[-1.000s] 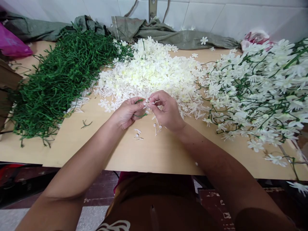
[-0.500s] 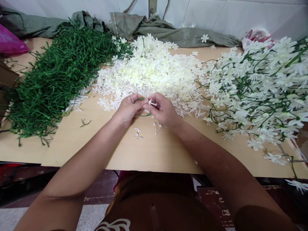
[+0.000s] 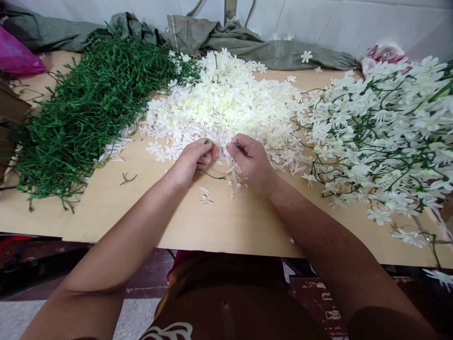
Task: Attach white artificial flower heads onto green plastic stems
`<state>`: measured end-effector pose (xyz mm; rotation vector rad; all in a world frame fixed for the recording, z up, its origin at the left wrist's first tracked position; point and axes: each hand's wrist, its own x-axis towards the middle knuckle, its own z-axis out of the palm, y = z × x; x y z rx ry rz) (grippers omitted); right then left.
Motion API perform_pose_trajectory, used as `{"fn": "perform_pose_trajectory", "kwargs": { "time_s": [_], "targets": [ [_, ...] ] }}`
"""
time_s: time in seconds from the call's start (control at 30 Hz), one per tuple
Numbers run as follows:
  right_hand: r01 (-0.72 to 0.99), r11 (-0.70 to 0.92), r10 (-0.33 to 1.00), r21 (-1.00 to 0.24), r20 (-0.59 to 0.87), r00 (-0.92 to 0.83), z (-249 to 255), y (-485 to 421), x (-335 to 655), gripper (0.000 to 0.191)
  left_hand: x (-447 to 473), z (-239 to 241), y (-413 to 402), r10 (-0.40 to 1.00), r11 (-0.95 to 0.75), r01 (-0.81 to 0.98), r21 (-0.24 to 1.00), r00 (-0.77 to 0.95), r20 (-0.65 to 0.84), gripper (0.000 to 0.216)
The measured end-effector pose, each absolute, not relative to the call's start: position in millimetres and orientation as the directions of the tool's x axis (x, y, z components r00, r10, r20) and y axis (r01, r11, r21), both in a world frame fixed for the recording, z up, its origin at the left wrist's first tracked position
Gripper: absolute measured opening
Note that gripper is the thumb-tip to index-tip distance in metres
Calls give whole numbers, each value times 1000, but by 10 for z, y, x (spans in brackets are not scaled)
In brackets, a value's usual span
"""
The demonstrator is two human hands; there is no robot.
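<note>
My left hand [image 3: 194, 160] is closed in a pinch on a green plastic stem [image 3: 214, 176]. One green tip shows above the thumb and the thin tail curves out below the fingers. A short gap to the right, my right hand [image 3: 252, 158] pinches a small white stamen piece [image 3: 234, 143], mostly covered by its fingertips. Behind both hands spreads a heap of white artificial flower heads [image 3: 226, 101], with white stamen pieces [image 3: 215, 133] along its front edge. A few loose white bits [image 3: 233, 188] lie on the board just below the hands.
A pile of green stems [image 3: 102, 108] covers the left side. Assembled white flowers on stems [image 3: 382, 137] are heaped at the right, some over the edge. Grey-green cloth [image 3: 276, 54] lies along the wall. A pink bag [image 3: 19, 52] sits far left, and a stem scrap [image 3: 127, 178] near it.
My hands were together at the stem and a white piece; now they are apart. The stem's tail hangs lower right from my left hand. The view has shifted slightly.
</note>
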<state>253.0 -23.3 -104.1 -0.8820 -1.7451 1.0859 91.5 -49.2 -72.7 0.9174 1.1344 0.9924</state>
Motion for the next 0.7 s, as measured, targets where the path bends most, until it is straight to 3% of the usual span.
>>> {"fn": "perform_pose_trajectory", "kwargs": {
  "time_s": [0.13,0.47,0.7],
  "targets": [
    [104,381,863,-918,313,-396,-1021,-227,2530,37,922,-726,-493,923,377,-146,915,143,-357,29],
    [124,375,876,-919,308,-371,-1030,-241,2536,28,927,-821,-469,961,270,-220,937,126,-247,44],
    [214,456,860,-864,366,-355,-1040,-261,2519,24,970,-834,-489,963,262,-147,954,113,-247,46]
  ]
}}
